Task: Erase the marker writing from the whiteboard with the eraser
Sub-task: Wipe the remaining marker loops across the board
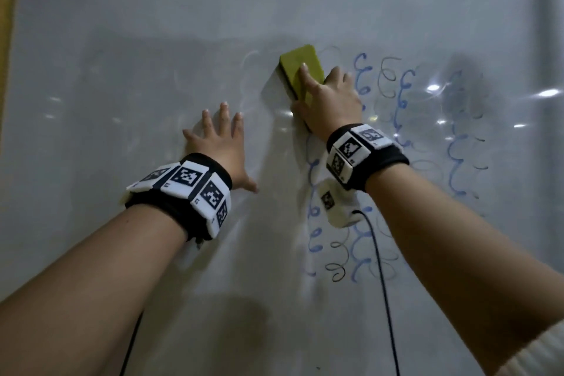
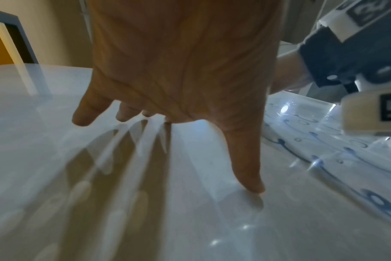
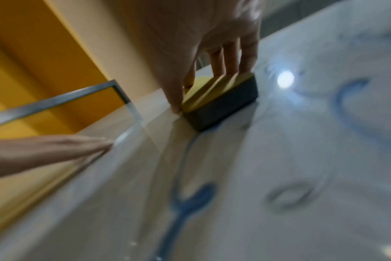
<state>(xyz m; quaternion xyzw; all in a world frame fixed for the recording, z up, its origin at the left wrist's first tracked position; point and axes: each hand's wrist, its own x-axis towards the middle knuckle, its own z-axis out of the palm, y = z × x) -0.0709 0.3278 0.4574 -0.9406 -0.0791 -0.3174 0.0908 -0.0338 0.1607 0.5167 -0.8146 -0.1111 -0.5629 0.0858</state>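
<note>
A yellow eraser (image 1: 297, 65) with a dark felt underside lies flat against the whiteboard (image 1: 122, 40). My right hand (image 1: 323, 94) grips it, thumb on its left edge and fingers over its top and right side; the right wrist view shows the eraser (image 3: 221, 98) pressed to the board under that hand (image 3: 212, 76). Blue and black marker loops (image 1: 403, 91) fill the board right of and below the eraser. My left hand (image 1: 219, 137) presses flat on the board left of the eraser, fingers spread, also seen as the left hand (image 2: 179, 109) in its wrist view.
A yellow-brown wall strip (image 1: 7, 9) borders the board's left edge. The board left of the eraser shows only faint wiped smears (image 1: 247, 70). A black cable (image 1: 381, 284) hangs from my right wrist band in front of the writing. Light glare spots (image 1: 433, 88) sit on the right.
</note>
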